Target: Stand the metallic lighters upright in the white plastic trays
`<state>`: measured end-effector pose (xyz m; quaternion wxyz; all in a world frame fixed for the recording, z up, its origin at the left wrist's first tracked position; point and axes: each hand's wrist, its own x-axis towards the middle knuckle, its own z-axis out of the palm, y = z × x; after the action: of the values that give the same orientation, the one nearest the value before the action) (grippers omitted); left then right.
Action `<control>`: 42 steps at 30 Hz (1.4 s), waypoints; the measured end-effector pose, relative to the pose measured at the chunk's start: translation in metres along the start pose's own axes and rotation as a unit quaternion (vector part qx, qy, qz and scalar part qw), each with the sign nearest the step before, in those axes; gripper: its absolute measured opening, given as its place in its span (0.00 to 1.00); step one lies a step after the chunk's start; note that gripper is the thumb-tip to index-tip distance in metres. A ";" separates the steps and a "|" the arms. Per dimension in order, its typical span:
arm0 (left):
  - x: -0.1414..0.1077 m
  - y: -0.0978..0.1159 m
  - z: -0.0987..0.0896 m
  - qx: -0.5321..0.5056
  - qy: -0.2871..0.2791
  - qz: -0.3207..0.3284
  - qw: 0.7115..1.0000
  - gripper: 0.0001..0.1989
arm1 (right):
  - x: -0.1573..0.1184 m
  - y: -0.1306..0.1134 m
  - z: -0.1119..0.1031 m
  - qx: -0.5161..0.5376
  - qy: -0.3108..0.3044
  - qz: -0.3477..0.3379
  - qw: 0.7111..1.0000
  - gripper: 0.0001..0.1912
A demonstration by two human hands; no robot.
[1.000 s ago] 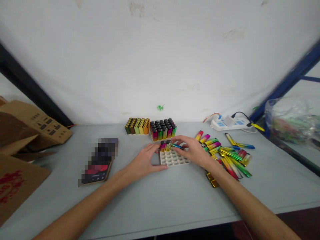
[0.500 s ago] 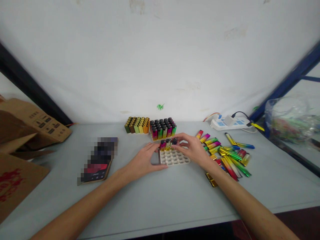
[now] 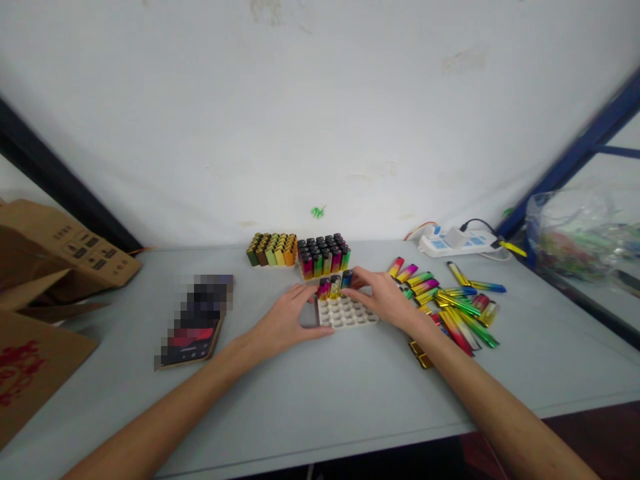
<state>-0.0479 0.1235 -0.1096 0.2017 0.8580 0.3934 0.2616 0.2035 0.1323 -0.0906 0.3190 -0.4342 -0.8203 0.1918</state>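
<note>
A white tray (image 3: 345, 313) with rows of holes lies on the table in front of me. My left hand (image 3: 286, 319) holds the tray's left side, its thumb along the front corner and its fingers by the back left. Two lighters, one pink and yellow (image 3: 323, 289) and one yellow (image 3: 335, 287), stand upright in the back row. My right hand (image 3: 381, 297) pinches a dark blue lighter (image 3: 347, 280) beside them, upright at the back row. Whether its base sits fully in a hole is hidden by the fingers.
Behind the tray stand a block of black-topped lighters (image 3: 324, 257) and a block of gold-topped ones (image 3: 271, 251). Loose shiny lighters (image 3: 463, 320) lie at right. A power strip (image 3: 457, 243) is farther back. A phone (image 3: 195, 327) and cardboard boxes (image 3: 65, 247) are at left.
My right hand has shifted slightly at the back row, and the blue lighter in its fingers now shows more clearly. The left hand keeps its place on the tray. The whole view has tilted a little.
</note>
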 end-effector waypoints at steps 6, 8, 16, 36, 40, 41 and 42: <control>0.000 -0.001 0.001 0.001 0.007 0.004 1.000 0.34 | 0.000 0.004 0.001 0.028 -0.016 0.006 0.999 0.06; 0.000 -0.002 0.002 0.002 0.007 0.006 1.000 0.35 | 0.000 0.005 0.002 0.015 -0.022 0.007 1.000 0.06; 0.000 -0.005 0.003 0.001 0.004 0.001 1.000 0.36 | 0.000 0.012 -0.008 -0.090 -0.060 -0.034 0.994 0.10; -0.001 -0.003 0.002 -0.001 -0.001 -0.009 1.000 0.34 | -0.005 0.065 -0.030 -0.187 0.018 0.053 0.981 0.16; -0.001 -0.004 0.003 0.009 -0.005 -0.008 1.000 0.35 | -0.004 0.047 -0.026 -0.079 0.014 0.027 0.996 0.14; -0.002 -0.005 0.003 0.008 -0.004 -0.004 1.000 0.35 | -0.004 0.044 -0.025 -0.047 0.018 0.024 0.998 0.13; -0.002 -0.005 0.003 0.006 -0.003 0.000 1.000 0.35 | -0.005 0.042 -0.025 -0.017 0.024 0.022 0.999 0.13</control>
<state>-0.0498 0.1248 -0.1149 0.1984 0.8599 0.3943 0.2564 0.2477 0.1522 -0.0986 0.3272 -0.4620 -0.8056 0.1746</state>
